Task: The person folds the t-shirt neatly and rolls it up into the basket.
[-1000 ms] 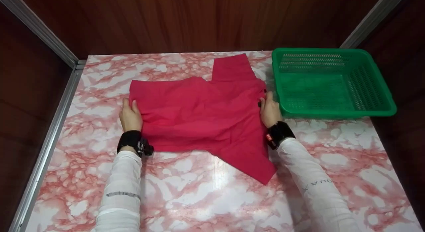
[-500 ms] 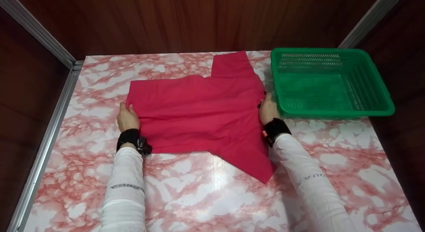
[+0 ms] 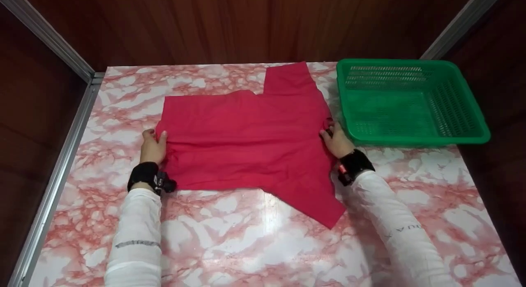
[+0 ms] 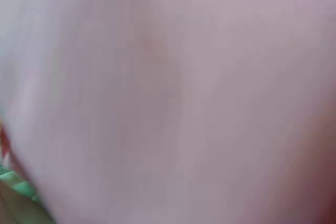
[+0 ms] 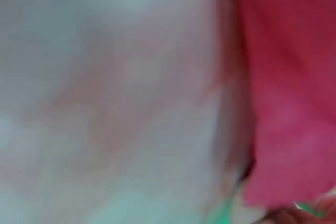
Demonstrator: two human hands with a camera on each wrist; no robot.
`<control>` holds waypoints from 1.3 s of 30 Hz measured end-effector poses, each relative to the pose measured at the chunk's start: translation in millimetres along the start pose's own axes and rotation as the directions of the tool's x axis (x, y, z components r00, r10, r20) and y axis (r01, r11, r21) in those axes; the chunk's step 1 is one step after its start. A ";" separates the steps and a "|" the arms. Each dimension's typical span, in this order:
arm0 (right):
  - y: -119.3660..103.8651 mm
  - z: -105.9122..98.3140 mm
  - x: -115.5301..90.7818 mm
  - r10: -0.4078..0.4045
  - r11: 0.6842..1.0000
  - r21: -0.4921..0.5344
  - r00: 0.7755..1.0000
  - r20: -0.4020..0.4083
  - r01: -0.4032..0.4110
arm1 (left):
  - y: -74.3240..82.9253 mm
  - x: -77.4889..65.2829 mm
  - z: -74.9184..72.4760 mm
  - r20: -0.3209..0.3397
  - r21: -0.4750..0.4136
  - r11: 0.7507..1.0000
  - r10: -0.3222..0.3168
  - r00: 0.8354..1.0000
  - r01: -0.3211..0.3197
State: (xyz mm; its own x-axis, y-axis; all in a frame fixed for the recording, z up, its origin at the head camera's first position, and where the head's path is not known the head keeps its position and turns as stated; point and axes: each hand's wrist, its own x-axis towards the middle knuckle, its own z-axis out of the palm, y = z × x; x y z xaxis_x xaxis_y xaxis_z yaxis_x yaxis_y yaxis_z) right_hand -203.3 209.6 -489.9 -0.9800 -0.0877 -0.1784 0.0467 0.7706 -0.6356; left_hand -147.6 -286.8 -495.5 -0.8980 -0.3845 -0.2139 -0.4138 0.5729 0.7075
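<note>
A red short-sleeved shirt (image 3: 242,130) lies sideways, spread out, its hem to the left and its neck end to the right. My left hand (image 3: 153,149) pinches the hem edge between thumb and fingers. At the collar, my right hand (image 3: 340,143) grips the cloth, where a small dark patch shows by the fingertips. Shallow creases run lengthwise between the hands. In the right wrist view the red shirt (image 5: 296,93) fills the right side, and the fingers are mostly out of sight. The left wrist view is a pale blur.
A green plastic basket (image 3: 415,140) with slotted walls stands at the back right, close beside my right hand. Beneath everything is a red-and-white marbled tabletop (image 3: 246,241). Dark wood panels (image 3: 263,28) with metal edge strips enclose the back and sides.
My left hand has shifted slightly left and toward me, and my right hand a little right and toward me. The shirt's wrinkles have pulled into straighter lines, and its far side has shifted slightly away.
</note>
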 end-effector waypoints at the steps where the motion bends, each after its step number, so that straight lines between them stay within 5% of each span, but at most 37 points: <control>1: 1.7 -1.6 -4.7 -0.014 1.000 -0.007 1.000 -0.002 0.014 | -3.7 -2.2 -4.3 0.030 -0.007 1.000 -0.001 1.000 0.001; 7: 12.5 -6.1 -38.3 -0.090 0.986 -0.149 0.994 -0.054 0.081 | -24.5 -28.4 -24.9 0.123 0.003 1.000 -0.023 0.992 0.023; 13: 26.9 -8.7 -70.5 -0.103 0.987 -0.130 0.991 -0.087 0.091 | -35.1 -58.3 -27.4 0.094 0.152 0.984 0.075 0.993 -0.089; 21: 33.7 7.3 -112.5 -0.156 0.987 -0.055 0.977 -0.143 0.149 | -51.1 -89.9 -10.1 -0.024 0.152 0.977 0.157 0.987 -0.151; 29: 27.9 24.1 -147.6 -0.198 0.977 -0.105 0.975 -0.103 0.187 | -58.7 -111.7 -4.9 -0.039 0.170 0.975 0.155 0.987 -0.146; 39: 26.9 25.1 -159.1 -0.221 0.968 -0.119 0.975 0.027 0.223 | -61.3 -126.4 -0.9 -0.036 0.156 0.978 0.143 0.989 -0.136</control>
State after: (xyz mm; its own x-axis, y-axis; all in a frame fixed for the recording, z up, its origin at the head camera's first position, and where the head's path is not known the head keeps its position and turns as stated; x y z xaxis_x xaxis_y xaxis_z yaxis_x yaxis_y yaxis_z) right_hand -41.3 228.5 -497.5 -0.9605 -0.2731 -0.0538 -0.1961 0.8010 -0.5657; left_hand -8.6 -273.9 -511.3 -0.9420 -0.3245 -0.0856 -0.3059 0.7255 0.6165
